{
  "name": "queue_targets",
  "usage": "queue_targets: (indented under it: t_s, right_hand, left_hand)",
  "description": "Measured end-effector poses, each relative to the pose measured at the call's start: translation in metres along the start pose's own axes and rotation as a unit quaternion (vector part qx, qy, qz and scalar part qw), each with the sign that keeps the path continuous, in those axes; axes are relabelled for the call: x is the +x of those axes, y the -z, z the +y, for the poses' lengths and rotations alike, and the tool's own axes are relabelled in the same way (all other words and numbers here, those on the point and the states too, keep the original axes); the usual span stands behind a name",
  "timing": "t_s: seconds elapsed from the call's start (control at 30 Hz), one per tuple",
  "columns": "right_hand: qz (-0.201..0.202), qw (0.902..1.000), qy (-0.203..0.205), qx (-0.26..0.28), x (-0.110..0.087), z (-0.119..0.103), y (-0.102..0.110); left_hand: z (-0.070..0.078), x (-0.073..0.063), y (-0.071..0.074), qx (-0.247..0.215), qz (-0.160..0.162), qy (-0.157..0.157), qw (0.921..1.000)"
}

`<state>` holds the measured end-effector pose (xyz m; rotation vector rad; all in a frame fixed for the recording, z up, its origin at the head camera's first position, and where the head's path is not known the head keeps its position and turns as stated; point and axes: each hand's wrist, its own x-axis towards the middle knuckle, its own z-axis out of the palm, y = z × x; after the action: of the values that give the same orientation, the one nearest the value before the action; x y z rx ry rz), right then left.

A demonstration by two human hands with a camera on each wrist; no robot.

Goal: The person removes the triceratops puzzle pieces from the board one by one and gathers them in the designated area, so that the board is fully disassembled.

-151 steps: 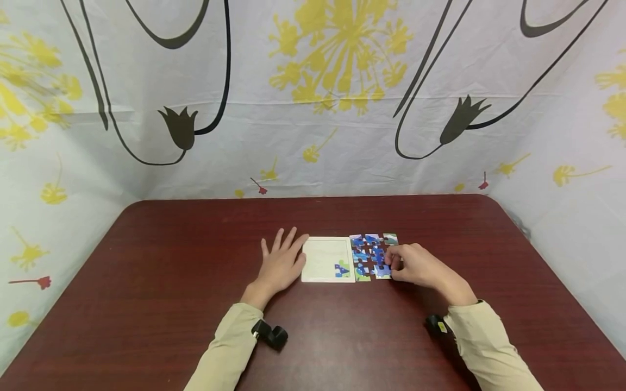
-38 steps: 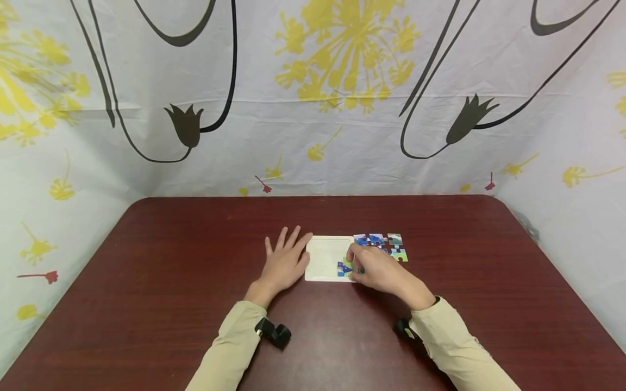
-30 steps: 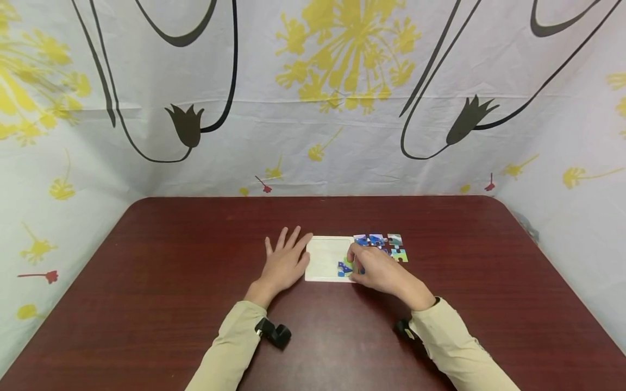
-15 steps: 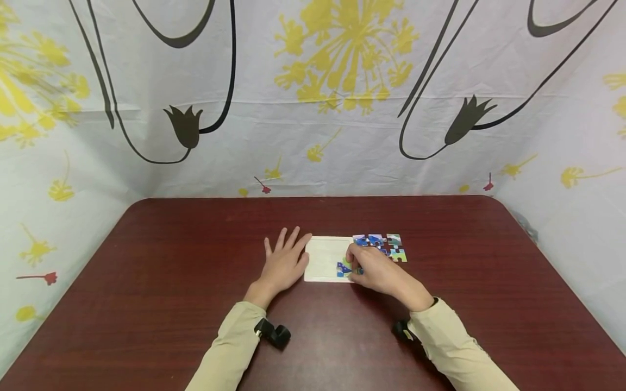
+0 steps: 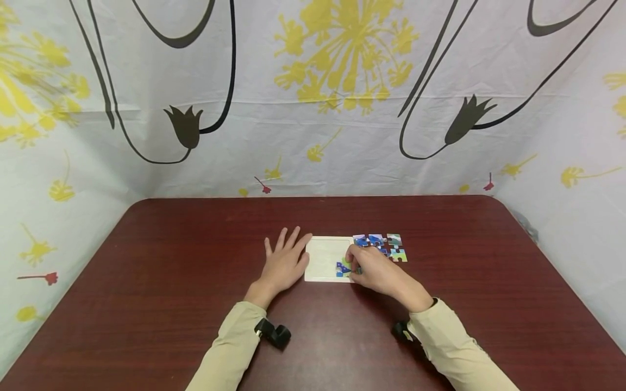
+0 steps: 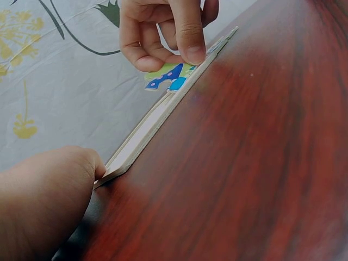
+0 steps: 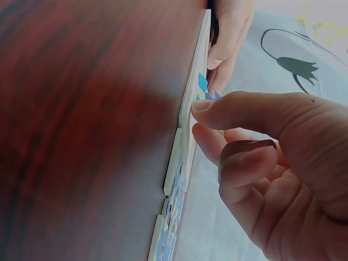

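My left hand (image 5: 280,269) lies spread with straight fingers at the left edge of a shallow pale wooden puzzle tray (image 5: 320,258). Over the tray's front right corner my right hand (image 5: 381,272) pinches a jigsaw piece (image 5: 340,268) between thumb and fingers. Blue and green with dots, the piece (image 6: 165,77) tilts up over the frame in the left wrist view. The fingers hide part of it. Right of the tray lie several loose jigsaw pieces (image 5: 375,239), the nearer ones partly covered by the right hand.
A dark red wooden table (image 5: 195,244) carries everything. Behind it hangs a pale cloth (image 5: 244,81) printed with flowers. A small black camera sits on each wrist, the left camera (image 5: 273,334) standing out from the sleeve.
The right hand has moved left from the loose pieces to the tray's front right corner. Within the last second the pinched piece has shifted slightly left; the left hand stays put.
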<state>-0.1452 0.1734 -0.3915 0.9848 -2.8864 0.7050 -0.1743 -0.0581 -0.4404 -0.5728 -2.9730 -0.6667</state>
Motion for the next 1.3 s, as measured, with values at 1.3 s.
queue_targets:
  t_s: [1.3]
  right_hand:
    - [0.024,0.9979,0.012,0.059,-0.0005,-0.0012,-0.0025]
  left_hand:
    - [0.0007,0.0004,-0.0011,0.005,0.005,0.001,1.0000]
